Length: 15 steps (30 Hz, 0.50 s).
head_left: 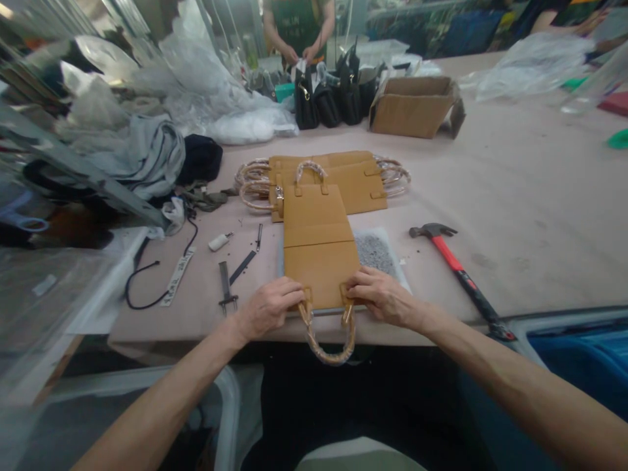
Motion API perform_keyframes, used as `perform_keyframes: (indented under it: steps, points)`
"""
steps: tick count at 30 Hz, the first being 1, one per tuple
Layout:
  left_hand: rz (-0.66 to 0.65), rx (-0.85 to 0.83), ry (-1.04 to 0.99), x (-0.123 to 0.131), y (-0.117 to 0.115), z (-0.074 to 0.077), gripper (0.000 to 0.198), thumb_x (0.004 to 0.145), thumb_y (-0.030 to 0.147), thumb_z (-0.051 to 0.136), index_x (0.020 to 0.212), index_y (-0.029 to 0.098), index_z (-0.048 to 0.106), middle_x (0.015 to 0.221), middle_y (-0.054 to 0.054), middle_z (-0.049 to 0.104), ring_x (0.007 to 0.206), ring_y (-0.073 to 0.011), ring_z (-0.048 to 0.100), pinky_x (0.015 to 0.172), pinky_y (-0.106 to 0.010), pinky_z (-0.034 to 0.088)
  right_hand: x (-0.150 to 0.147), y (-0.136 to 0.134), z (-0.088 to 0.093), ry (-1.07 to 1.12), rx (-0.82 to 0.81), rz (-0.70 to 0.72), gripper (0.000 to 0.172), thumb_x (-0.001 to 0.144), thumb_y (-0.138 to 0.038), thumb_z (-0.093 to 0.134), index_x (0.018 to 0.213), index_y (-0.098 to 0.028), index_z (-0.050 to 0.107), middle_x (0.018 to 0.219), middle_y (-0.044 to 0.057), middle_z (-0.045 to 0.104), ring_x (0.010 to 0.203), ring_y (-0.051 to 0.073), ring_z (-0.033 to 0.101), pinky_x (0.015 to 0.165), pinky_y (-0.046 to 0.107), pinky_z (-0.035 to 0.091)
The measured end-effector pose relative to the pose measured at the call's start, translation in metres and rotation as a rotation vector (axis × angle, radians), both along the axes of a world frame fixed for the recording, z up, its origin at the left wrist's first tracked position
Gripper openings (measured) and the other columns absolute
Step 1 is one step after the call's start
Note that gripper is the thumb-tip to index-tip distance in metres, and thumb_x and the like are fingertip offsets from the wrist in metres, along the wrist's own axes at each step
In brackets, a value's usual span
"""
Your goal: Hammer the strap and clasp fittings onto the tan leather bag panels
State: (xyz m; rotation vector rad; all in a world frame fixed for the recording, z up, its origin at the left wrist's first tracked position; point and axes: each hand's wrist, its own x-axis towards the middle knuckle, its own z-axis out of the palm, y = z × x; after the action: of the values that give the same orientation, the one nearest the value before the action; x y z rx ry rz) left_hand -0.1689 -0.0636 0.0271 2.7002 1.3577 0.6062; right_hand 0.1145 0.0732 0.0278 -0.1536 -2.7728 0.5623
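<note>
A tan leather bag panel (pixel 318 226) lies flat in front of me, with a plastic-wrapped handle at each end. Its near handle (pixel 331 356) hangs over the table's front edge. My left hand (pixel 272 302) grips the panel's near left corner beside the handle tab, fingers closed. At the near right corner, my right hand (pixel 380 294) pinches the panel by the other tab. Under the panel is a pale slab (pixel 377 252) with a speckled grey surface. Behind it, a stack of similar tan panels (pixel 363 186) lies crosswise, wrapped handles at both sides.
To the right rests a claw hammer (pixel 458 275) with a red and black handle. Small metal tools (pixel 226 288) and a white bottle (pixel 220 242) lie left. Farther back stand black bags (pixel 307 98), a cardboard box (pixel 415 108) and plastic wrap (pixel 250 124). A person works across the table.
</note>
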Motion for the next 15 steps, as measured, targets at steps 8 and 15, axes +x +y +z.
perform_keyframes:
  steps: [8, 15]
  points:
    - [0.046, 0.174, -0.152, -0.003, -0.013, -0.026, 0.034, 0.091, 0.002, 0.046, 0.110, 0.019, 0.070, 0.116, -0.012, 0.073, 0.111, -0.0212, 0.068, 0.098, -0.040, 0.061, -0.003, 0.007, -0.007, 0.078, -0.099, 0.080, 0.030, 0.081, 0.006, 0.049, 0.083, -0.018, 0.066, 0.098, 0.007, 0.070, 0.089, 0.021, 0.051, 0.080, 0.034, 0.043]
    - [0.160, 0.142, -0.163, 0.011, -0.031, -0.036, 0.038, 0.091, 0.004, 0.051, 0.125, 0.015, 0.065, 0.140, -0.020, 0.062, 0.142, -0.0297, 0.051, 0.112, -0.050, 0.054, 0.003, -0.008, -0.008, 0.087, -0.054, -0.022, 0.033, 0.089, -0.003, 0.046, 0.100, -0.019, 0.072, 0.115, 0.009, 0.071, 0.106, 0.022, 0.057, 0.100, 0.045, 0.046]
